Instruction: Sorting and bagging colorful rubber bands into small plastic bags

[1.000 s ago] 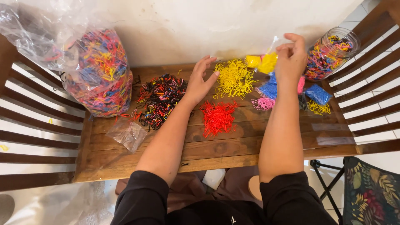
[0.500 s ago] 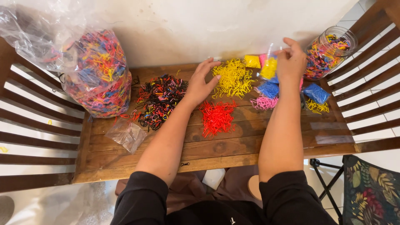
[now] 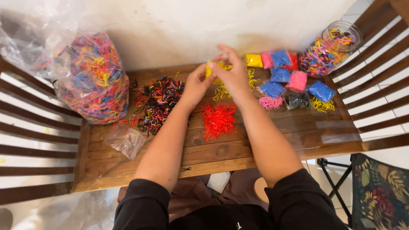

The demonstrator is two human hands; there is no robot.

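My left hand and my right hand meet above the loose yellow band pile at the back middle of the wooden table. Between their fingers is a small clear bag of yellow bands; both hands grip it. Just in front of the hands lies a red band pile. A mixed dark pile of bands lies to the left of my left hand.
A big clear sack of mixed bands leans at the left. Small filled bags in yellow, pink, blue and red cluster at the back right beside a tilted glass jar. An empty clear bag lies front left. Slatted chairs flank the table.
My right hand has carried the small yellow bag leftward from near the jar to above the yellow pile. My left hand has lifted off the pile and joined it on the bag.
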